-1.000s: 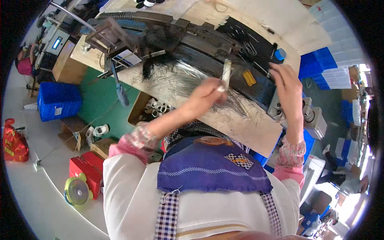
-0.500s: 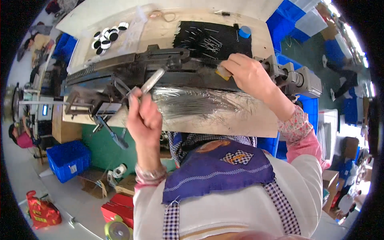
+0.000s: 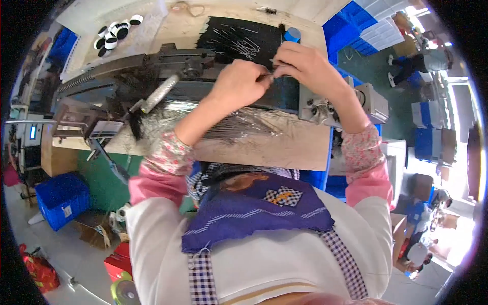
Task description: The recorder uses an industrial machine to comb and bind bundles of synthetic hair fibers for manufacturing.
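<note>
Left hand [image 3: 241, 84] has left the silver bar [image 3: 160, 93] and swung over to meet the right hand [image 3: 307, 68] above the black machine [image 3: 173, 63]. Both sets of fingers curl in, tips close together; can't tell if they grip anything. Bar slants at the left. Thin metal wires [image 3: 236, 124] lie on the table [image 3: 305, 147], nearer the wearer.

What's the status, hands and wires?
Left hand, right hand close together above machine; grip unclear. Thin wires on bench, partly behind left forearm.
</note>
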`<state>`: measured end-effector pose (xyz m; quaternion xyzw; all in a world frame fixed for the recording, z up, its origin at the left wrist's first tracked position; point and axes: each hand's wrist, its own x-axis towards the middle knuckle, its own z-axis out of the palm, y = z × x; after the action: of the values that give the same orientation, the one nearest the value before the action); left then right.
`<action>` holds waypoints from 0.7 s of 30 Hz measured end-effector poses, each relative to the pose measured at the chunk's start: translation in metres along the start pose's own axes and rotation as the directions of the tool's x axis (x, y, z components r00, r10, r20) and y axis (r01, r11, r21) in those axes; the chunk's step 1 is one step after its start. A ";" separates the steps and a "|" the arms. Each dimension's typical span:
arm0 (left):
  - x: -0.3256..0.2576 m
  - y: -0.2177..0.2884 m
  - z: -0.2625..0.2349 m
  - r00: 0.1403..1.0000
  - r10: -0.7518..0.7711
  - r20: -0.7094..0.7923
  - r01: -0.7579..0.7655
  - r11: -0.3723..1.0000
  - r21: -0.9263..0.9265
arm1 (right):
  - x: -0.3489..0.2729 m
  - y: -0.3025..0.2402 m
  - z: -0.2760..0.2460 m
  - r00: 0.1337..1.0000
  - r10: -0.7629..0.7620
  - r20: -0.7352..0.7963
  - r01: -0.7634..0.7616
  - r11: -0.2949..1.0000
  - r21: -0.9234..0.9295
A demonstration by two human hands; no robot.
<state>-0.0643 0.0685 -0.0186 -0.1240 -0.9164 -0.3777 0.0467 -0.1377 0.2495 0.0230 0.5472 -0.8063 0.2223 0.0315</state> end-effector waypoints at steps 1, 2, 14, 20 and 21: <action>-0.001 0.007 -0.010 0.999 0.038 0.014 -0.040 0.959 0.281 | 0.003 -0.004 0.004 1.000 -0.029 -0.009 0.029 0.999 -0.033; -0.001 0.003 -0.018 0.988 0.152 -0.006 -0.134 0.892 0.431 | 0.006 -0.004 0.016 0.992 -0.087 -0.095 0.079 0.993 -0.091; -0.016 -0.016 -0.065 0.820 0.555 -0.141 -0.237 0.552 0.799 | 0.038 -0.021 0.036 0.949 0.006 -0.314 0.050 0.984 0.171; -0.100 -0.022 0.003 0.752 0.141 -0.643 -0.123 0.990 0.074 | 0.061 -0.006 0.064 0.957 0.057 -0.285 0.031 0.955 0.294; -0.121 -0.042 0.038 0.816 -0.271 -0.511 0.080 0.927 -0.366 | 0.067 -0.011 0.063 0.952 0.059 -0.301 0.036 0.953 0.300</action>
<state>0.0420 0.0432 -0.0954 0.0707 -0.7952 -0.5468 0.2524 -0.1430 0.1630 -0.0107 0.4998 -0.7512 0.4253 0.0708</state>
